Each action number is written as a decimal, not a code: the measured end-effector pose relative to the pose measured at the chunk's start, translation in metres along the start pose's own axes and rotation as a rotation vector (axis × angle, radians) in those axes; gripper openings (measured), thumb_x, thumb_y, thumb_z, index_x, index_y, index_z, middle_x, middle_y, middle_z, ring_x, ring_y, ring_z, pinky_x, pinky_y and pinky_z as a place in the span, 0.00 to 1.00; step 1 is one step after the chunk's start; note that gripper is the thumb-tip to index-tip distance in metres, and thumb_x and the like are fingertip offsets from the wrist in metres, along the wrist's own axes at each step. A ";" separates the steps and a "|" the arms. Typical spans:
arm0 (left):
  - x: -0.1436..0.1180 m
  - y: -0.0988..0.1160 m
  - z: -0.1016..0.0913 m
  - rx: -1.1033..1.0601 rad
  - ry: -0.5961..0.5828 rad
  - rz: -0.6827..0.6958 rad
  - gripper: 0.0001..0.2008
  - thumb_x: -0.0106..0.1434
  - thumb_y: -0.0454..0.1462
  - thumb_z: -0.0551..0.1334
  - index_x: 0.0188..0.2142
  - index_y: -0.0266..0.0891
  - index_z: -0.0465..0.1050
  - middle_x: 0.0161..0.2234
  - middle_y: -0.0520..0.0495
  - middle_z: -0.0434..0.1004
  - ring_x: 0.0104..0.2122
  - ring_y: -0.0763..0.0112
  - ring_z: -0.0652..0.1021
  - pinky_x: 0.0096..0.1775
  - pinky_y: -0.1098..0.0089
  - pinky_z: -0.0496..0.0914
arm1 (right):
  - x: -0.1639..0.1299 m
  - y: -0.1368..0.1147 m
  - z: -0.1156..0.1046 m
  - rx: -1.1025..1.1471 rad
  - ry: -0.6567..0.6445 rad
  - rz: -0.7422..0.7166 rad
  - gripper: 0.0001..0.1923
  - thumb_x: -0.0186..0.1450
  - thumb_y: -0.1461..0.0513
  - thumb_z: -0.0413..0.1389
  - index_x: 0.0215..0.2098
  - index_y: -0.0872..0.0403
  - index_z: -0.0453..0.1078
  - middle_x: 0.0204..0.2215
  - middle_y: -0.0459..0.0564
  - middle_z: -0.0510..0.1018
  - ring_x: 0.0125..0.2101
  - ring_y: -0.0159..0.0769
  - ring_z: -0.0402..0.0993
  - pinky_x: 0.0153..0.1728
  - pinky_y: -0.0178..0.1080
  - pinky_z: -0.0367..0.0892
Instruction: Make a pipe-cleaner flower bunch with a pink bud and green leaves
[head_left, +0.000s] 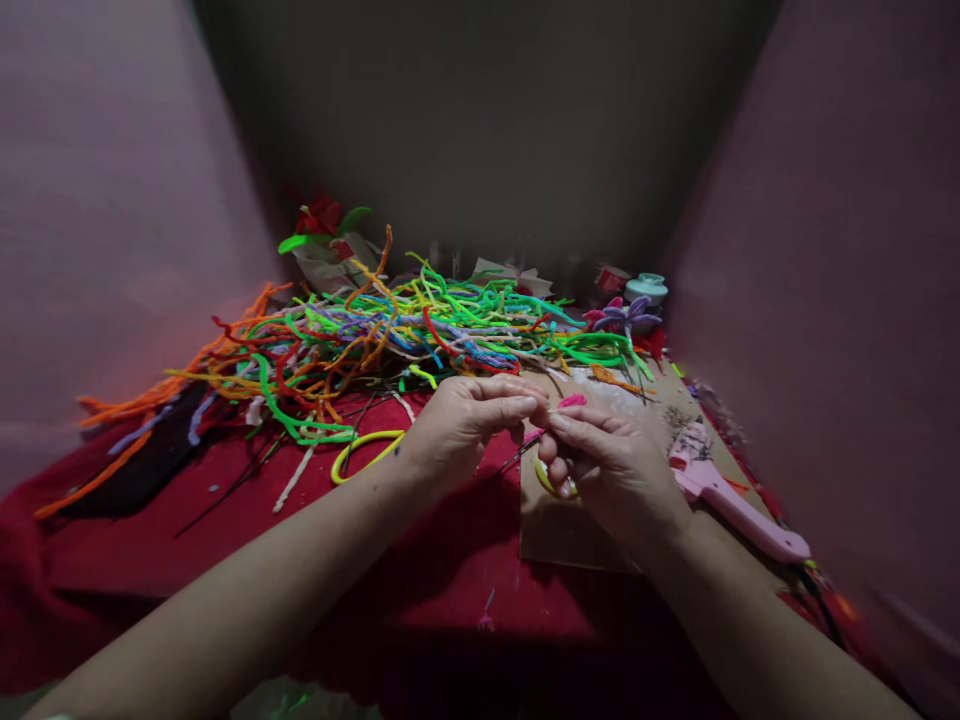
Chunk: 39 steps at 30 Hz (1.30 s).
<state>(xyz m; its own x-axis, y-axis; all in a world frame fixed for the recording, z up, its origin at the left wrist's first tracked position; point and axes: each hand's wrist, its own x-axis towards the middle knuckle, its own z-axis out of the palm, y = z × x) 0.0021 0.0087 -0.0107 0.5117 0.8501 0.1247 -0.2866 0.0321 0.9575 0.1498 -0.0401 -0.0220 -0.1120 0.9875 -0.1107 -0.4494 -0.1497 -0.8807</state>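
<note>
Both hands meet over the left edge of a cardboard sheet (577, 535), fingertips nearly touching. My left hand (480, 420) is closed in a pinch between thumb and forefinger. My right hand (611, 460) pinches as well, with a bright pink pipe cleaner piece (572, 401) showing just above its fingers. More pink shows between the hands, but its shape is mostly hidden by the fingers. What the left fingertips grip is too small to make out. Yellow-handled scissors (367, 450) lie beneath the hands, partly covered by them.
A large tangled heap of coloured pipe cleaners (450, 320) spreads across the back of the red cloth (442, 580). To the right lie a pink glue gun (739, 500), a purple flower (630, 316) and a pale teal jar (646, 290). Pink walls (847, 250) flank the table.
</note>
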 end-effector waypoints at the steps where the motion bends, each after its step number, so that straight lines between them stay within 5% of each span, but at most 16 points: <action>1: 0.000 0.000 0.000 0.020 0.003 0.007 0.04 0.53 0.34 0.65 0.25 0.35 0.77 0.31 0.47 0.75 0.28 0.75 0.72 0.34 0.72 0.66 | 0.000 0.000 0.000 0.003 -0.004 -0.005 0.08 0.53 0.60 0.61 0.28 0.58 0.73 0.17 0.46 0.74 0.14 0.26 0.67 0.13 0.27 0.60; 7: -0.004 0.004 0.003 0.328 0.027 0.186 0.05 0.55 0.34 0.64 0.25 0.37 0.78 0.36 0.46 0.74 0.40 0.69 0.73 0.45 0.69 0.66 | 0.001 0.001 0.000 0.023 0.015 -0.005 0.09 0.52 0.60 0.62 0.26 0.58 0.73 0.16 0.46 0.74 0.13 0.26 0.66 0.12 0.27 0.59; 13: -0.009 -0.001 0.007 0.751 -0.007 0.557 0.07 0.59 0.32 0.60 0.33 0.40 0.77 0.39 0.45 0.73 0.40 0.71 0.74 0.43 0.70 0.69 | 0.002 -0.001 0.000 0.010 0.075 -0.007 0.08 0.50 0.60 0.62 0.22 0.57 0.70 0.14 0.44 0.72 0.11 0.25 0.62 0.10 0.27 0.56; 19: -0.009 -0.005 0.004 0.872 -0.104 0.751 0.08 0.59 0.30 0.59 0.36 0.39 0.76 0.40 0.42 0.73 0.40 0.69 0.74 0.41 0.69 0.71 | 0.004 0.001 -0.003 0.001 0.083 -0.037 0.05 0.51 0.63 0.60 0.20 0.57 0.70 0.12 0.42 0.69 0.11 0.22 0.56 0.11 0.26 0.50; 23: -0.010 -0.004 0.006 0.751 -0.073 0.641 0.08 0.58 0.32 0.60 0.36 0.40 0.77 0.40 0.43 0.73 0.40 0.70 0.74 0.42 0.69 0.70 | 0.003 0.001 -0.003 0.049 0.100 -0.048 0.02 0.48 0.65 0.61 0.21 0.56 0.71 0.12 0.42 0.69 0.12 0.21 0.56 0.12 0.27 0.49; 29: -0.006 0.000 0.005 0.291 0.028 0.244 0.04 0.55 0.34 0.64 0.28 0.39 0.79 0.37 0.45 0.76 0.43 0.67 0.73 0.46 0.68 0.67 | 0.003 -0.001 0.000 0.004 0.127 -0.058 0.05 0.50 0.63 0.60 0.20 0.57 0.70 0.12 0.42 0.68 0.12 0.21 0.57 0.12 0.27 0.48; 35: 0.001 0.000 0.003 -0.011 0.050 0.021 0.03 0.51 0.34 0.66 0.26 0.36 0.78 0.33 0.46 0.76 0.29 0.73 0.73 0.31 0.72 0.67 | 0.002 0.000 0.000 -0.009 0.113 -0.033 0.06 0.51 0.61 0.61 0.22 0.57 0.71 0.13 0.42 0.69 0.11 0.22 0.58 0.11 0.28 0.51; 39: 0.002 -0.003 0.001 -0.068 0.024 -0.030 0.06 0.51 0.35 0.66 0.28 0.33 0.77 0.30 0.47 0.75 0.26 0.76 0.72 0.29 0.74 0.66 | 0.001 0.000 0.000 0.010 0.099 -0.027 0.07 0.50 0.61 0.63 0.25 0.56 0.72 0.14 0.43 0.72 0.12 0.22 0.61 0.12 0.27 0.52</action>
<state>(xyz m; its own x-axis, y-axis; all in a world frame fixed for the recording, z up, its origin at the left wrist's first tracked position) 0.0050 0.0096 -0.0127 0.5013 0.8607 0.0886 -0.3259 0.0930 0.9408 0.1499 -0.0393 -0.0227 -0.0123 0.9911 -0.1326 -0.4602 -0.1233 -0.8792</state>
